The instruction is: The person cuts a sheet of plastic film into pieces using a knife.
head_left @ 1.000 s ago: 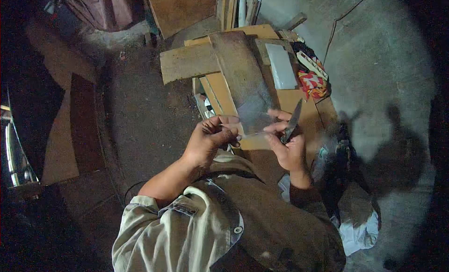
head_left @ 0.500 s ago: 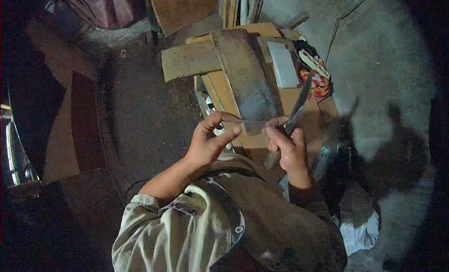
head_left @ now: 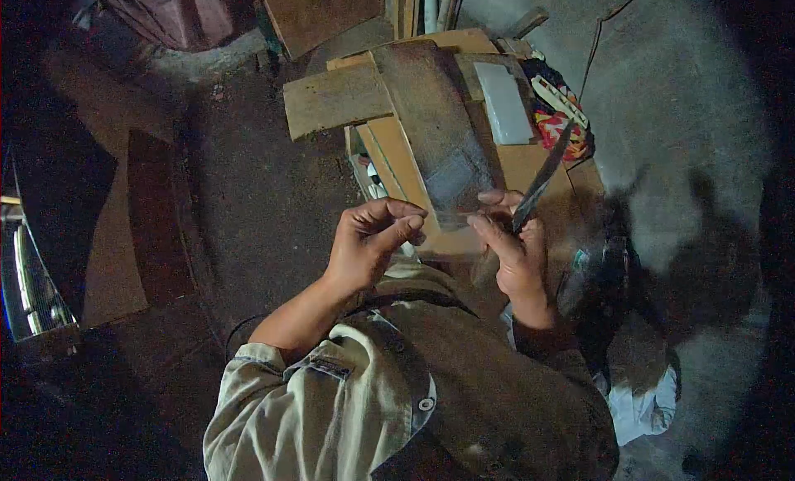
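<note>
My left hand [head_left: 364, 242] is closed, thumb and forefinger pinching the near end of a thin see-through piece [head_left: 451, 220]. The piece stretches across to the fingertips of my right hand [head_left: 520, 251]; its outline is faint, and I cannot tell whether it is glass or plastic. My right hand is closed around a knife [head_left: 542, 179], its long dark blade tilted up and to the right. The knife's handle is mostly hidden under the fingers. Beyond both hands lies a long worn board [head_left: 426, 108] with a grey patch at its near end.
A white slab [head_left: 503, 104] lies on the wooden boards [head_left: 339, 98]. Beside it are a pale slotted bar [head_left: 559, 100] and a red and yellow cloth [head_left: 553, 132]. White cloth [head_left: 642, 411] lies at lower right. A mirror-like sheet [head_left: 37, 266] stands at left.
My left thumb has closed up to the forefinger in a pinch. The right hand and knife have shifted slightly right and up, and the view has moved a little.
</note>
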`<move>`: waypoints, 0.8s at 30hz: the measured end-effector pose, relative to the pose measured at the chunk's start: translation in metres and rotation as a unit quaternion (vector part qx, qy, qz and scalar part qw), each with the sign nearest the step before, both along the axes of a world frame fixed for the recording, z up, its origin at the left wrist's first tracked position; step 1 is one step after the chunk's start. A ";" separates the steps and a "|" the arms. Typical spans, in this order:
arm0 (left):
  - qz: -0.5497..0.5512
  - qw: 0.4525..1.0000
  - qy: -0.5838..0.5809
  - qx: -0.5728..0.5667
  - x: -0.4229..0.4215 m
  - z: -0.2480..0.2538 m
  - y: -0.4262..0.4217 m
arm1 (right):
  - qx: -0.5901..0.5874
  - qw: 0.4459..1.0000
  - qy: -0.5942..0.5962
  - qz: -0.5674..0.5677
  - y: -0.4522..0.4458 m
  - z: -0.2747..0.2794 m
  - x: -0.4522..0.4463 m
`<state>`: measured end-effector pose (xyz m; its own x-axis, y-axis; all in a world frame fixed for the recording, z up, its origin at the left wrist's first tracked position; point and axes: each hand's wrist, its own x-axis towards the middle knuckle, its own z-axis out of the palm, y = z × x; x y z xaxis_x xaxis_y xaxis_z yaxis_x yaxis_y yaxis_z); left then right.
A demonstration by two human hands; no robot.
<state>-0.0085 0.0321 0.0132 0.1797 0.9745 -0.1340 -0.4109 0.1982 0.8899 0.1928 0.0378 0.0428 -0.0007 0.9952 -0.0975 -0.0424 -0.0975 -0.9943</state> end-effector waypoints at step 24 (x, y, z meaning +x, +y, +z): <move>0.050 0.998 -0.041 0.003 -0.003 -0.003 -0.003 | 0.033 0.998 0.015 -0.043 -0.004 0.004 -0.010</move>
